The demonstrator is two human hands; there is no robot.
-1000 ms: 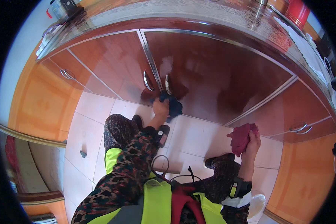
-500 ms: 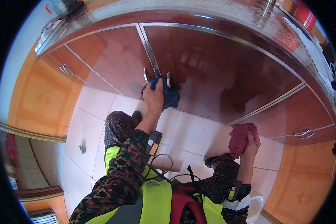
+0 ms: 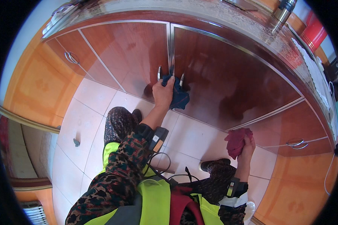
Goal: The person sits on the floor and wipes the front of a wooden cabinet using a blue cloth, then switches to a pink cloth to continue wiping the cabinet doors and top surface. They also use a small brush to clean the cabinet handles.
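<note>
My left hand (image 3: 163,92) is closed on a dark blue cloth (image 3: 181,98), which it presses against the cabinet front between two metal handles. The left of these handles (image 3: 159,73) stands just beside my fingers, and the right handle (image 3: 182,80) touches or nearly touches the cloth. Both belong to glossy reddish-brown cabinet doors (image 3: 229,71) that meet at a silvery strip. Lower right, my right hand (image 3: 247,147) grips a bunched dark red cloth (image 3: 236,141) in front of the cabinet, apart from its surface as far as I can tell.
Above the doors runs a patterned countertop (image 3: 199,11) carrying a metal flask (image 3: 284,11) and a red container (image 3: 313,35). Orange panels (image 3: 35,82) flank the cabinet. A small dark scrap (image 3: 76,142) lies on the tiled floor (image 3: 73,120). Black cables (image 3: 169,161) hang before my body.
The view has shifted, so the cabinet sits further right in it. My left hand stays at the handles with the blue cloth; my right still holds the red cloth.
</note>
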